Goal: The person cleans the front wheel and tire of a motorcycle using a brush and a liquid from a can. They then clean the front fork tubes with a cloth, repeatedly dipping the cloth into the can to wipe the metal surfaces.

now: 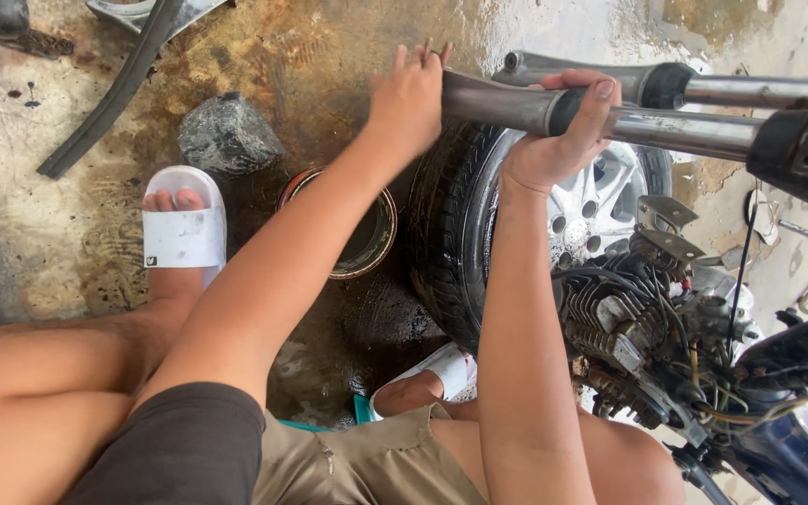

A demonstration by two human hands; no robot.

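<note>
Two metal fork tubes (610, 117) of a motorbike run across the top of the view, above the front wheel (479, 234), and both hands are on the nearer one. The right hand (558, 131) is wrapped firmly round that tube where a dark collar sits, thumb on top. The left hand (411, 98) lies against the tube's left end with fingers spread and loose; whether it grips anything I cannot tell, since the palm faces away. The far ends of both tubes run behind a black part at the right edge, so how they join up is hidden.

Below the tubes, the tyre and silver rim are partly covered by the right forearm. Right of the wheel sits the finned engine (628, 327) with tangled wires, hard to sort out.

Left of the tyre, a round rusty tin (367, 238) stands on the wet, stained floor (49, 243); the left forearm crosses it and its inside is dark, so what it holds is unclear. Further out lie a grey stone (228, 136) and a black rubber strip (109, 93), cut off at the top. White sandals (184, 229) show on the feet.
</note>
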